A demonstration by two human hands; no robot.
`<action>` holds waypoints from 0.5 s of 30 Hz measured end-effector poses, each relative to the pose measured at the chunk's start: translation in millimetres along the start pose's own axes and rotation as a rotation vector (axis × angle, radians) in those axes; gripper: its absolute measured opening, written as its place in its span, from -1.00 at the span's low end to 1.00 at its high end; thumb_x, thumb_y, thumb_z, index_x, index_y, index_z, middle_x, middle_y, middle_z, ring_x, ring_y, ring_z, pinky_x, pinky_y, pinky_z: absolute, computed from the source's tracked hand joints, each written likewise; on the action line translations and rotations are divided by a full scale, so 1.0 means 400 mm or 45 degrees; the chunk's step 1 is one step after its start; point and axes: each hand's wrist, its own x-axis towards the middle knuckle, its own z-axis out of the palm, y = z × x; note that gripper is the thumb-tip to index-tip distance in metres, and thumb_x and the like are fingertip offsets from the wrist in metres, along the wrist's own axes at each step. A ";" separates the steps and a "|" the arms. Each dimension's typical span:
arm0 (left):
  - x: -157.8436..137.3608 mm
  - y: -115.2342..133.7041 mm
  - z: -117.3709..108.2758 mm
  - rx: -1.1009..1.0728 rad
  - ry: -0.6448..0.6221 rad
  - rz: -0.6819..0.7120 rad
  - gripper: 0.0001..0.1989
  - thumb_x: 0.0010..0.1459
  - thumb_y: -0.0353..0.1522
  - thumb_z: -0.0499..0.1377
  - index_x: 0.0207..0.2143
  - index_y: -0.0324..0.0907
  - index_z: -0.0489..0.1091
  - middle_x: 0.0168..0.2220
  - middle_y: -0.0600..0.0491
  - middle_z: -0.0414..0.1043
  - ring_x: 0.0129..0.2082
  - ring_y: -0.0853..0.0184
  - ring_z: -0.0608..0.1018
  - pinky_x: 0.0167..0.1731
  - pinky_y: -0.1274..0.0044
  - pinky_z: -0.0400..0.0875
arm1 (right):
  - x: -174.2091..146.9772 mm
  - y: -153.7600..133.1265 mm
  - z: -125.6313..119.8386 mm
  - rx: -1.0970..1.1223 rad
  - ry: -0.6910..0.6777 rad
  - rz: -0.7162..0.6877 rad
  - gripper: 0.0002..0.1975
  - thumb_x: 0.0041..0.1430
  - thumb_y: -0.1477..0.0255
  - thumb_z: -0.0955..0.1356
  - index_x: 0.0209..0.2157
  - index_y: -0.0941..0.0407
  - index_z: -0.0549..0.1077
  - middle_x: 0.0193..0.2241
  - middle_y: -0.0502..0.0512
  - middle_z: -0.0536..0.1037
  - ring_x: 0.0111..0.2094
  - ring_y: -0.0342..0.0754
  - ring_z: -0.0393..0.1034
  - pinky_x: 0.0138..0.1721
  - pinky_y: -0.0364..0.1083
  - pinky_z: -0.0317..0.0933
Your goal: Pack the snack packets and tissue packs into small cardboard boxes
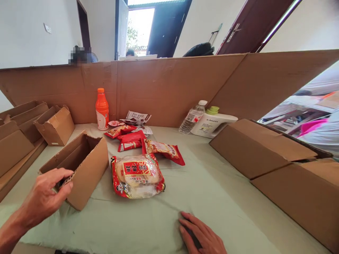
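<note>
My left hand pinches the near rim of an open cardboard box, thumb outside and fingers over the edge. The box stands on the green cloth at the left; its inside is dark and mostly hidden. At the lower right my right hand lies on the cloth, fingers stretched out, holding nothing visible. Between the hands and farther back is a red and clear rice cracker bag. Behind it lie several red snack packets, one of them a red and gold packet.
An orange bottle, a clear water bottle and a white jug stand near the cardboard wall at the back. A smaller carton sits at left, larger cardboard boxes at right. A person's head shows beyond the wall.
</note>
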 end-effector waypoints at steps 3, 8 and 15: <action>-0.028 0.029 -0.018 -0.088 0.053 0.129 -0.87 0.24 -0.40 0.15 -0.17 -0.07 0.44 -0.41 0.18 0.56 -0.46 0.42 0.55 -0.43 0.63 0.43 | 0.012 0.001 -0.006 0.235 -0.115 0.267 -0.61 0.33 0.09 0.26 -0.25 0.00 0.64 -0.10 0.15 0.68 -0.10 0.16 0.60 -0.10 0.14 0.45; -0.033 0.038 -0.005 -0.148 0.133 0.114 -0.87 0.22 -0.46 0.14 -0.22 -0.12 0.44 -0.44 0.15 0.49 -0.46 0.42 0.50 -0.44 0.60 0.41 | 0.133 -0.017 0.012 0.702 -0.304 0.792 -0.46 0.14 -0.04 0.35 -0.02 0.04 0.58 0.04 0.23 0.61 -0.02 0.17 0.55 -0.06 0.09 0.47; -0.033 0.025 0.050 -0.168 0.052 0.077 -0.86 0.25 -0.42 0.08 -0.38 -0.11 0.38 -0.50 0.13 0.46 -0.50 0.35 0.47 -0.49 0.53 0.38 | 0.362 -0.061 0.104 1.096 -0.442 0.975 -0.24 -0.11 -0.06 0.49 0.01 0.19 0.54 -0.09 0.32 0.65 -0.11 0.25 0.55 -0.13 0.11 0.42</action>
